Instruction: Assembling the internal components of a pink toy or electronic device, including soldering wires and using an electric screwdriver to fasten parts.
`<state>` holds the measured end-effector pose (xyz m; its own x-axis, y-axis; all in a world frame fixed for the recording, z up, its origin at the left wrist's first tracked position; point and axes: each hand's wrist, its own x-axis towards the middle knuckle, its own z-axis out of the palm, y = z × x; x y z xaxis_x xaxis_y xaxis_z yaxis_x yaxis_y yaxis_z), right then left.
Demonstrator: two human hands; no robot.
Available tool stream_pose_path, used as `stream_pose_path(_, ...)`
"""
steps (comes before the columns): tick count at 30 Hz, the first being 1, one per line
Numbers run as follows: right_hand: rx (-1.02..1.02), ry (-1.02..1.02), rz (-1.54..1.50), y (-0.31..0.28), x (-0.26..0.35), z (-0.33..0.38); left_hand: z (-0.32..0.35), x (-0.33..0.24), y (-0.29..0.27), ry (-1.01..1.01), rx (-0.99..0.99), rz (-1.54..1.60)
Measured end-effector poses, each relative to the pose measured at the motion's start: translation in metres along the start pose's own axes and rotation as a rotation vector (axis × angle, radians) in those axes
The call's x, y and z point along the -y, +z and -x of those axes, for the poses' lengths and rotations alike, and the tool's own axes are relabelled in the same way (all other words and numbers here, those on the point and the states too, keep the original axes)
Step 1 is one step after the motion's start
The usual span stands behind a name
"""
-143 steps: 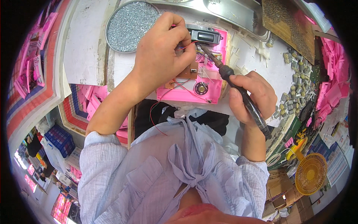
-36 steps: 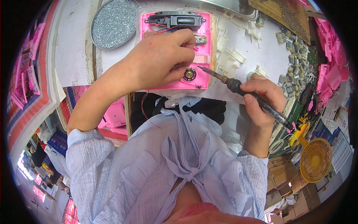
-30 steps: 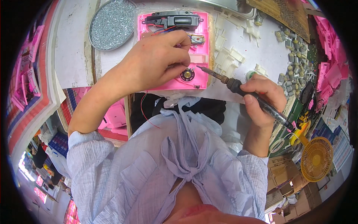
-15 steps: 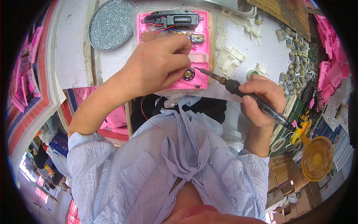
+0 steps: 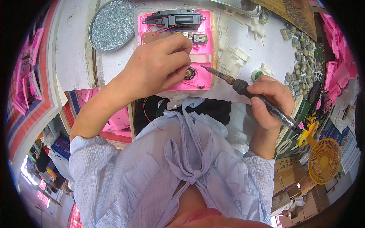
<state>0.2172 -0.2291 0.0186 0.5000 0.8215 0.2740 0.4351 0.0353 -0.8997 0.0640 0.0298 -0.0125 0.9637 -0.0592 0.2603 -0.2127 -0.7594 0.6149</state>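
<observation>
A pink plastic housing (image 5: 205, 80) lies open on the worktable, with a black module (image 5: 182, 19) across its far end, a small metal-framed part (image 5: 199, 38) below that, and a round speaker (image 5: 189, 73) near its close edge. My left hand (image 5: 157, 62) is over the housing's left side, fingers curled together near the speaker; whatever they pinch is hidden. Thin red, blue and yellow wires (image 5: 167, 30) run above my knuckles. My right hand (image 5: 270, 98) is closed around the black handle of a soldering iron (image 5: 243, 88). Its tip points left, a little right of the speaker and apart from it.
A round tray of small screws (image 5: 113, 26) stands at the far left. White plastic parts (image 5: 234, 57) and several small motors (image 5: 300, 72) are spread to the right, beside a small green-and-white round container (image 5: 256, 75). A yellow fan (image 5: 323, 161) is at the lower right.
The soldering iron's tip has drawn back slightly right and up, away from the speaker. My left hand and the housing have shifted a little left.
</observation>
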Motion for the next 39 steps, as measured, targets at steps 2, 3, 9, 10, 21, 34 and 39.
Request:
stream_pose_path(2,-0.011,0.003,-0.004,0.001,0.0,0.001,0.0,-0.002,0.003,-0.005,-0.026,-0.026)
stream_pose_path(3,-0.017,0.004,-0.007,0.001,0.0,0.001,0.0,-0.004,0.005,-0.009,-0.043,-0.043)
stream_pose_path(9,-0.043,-0.019,-0.027,0.001,-0.004,0.002,0.006,-0.015,0.01,-0.083,-0.051,-0.02)
stream_pose_path(10,-0.037,-0.02,-0.024,0.001,-0.004,0.002,0.007,-0.015,0.009,-0.089,-0.04,0.009)
stream_pose_path(21,-0.289,0.079,0.019,0.037,-0.001,0.016,0.004,-0.01,0.005,-0.085,-0.058,0.037)
stream_pose_path(34,-0.319,-0.042,0.142,0.071,-0.013,0.01,0.0,0.0,0.001,0.087,0.019,-0.054)
stream_pose_path(39,-0.308,-0.018,0.151,0.071,-0.013,0.01,0.002,0.0,0.002,0.086,0.033,-0.111)
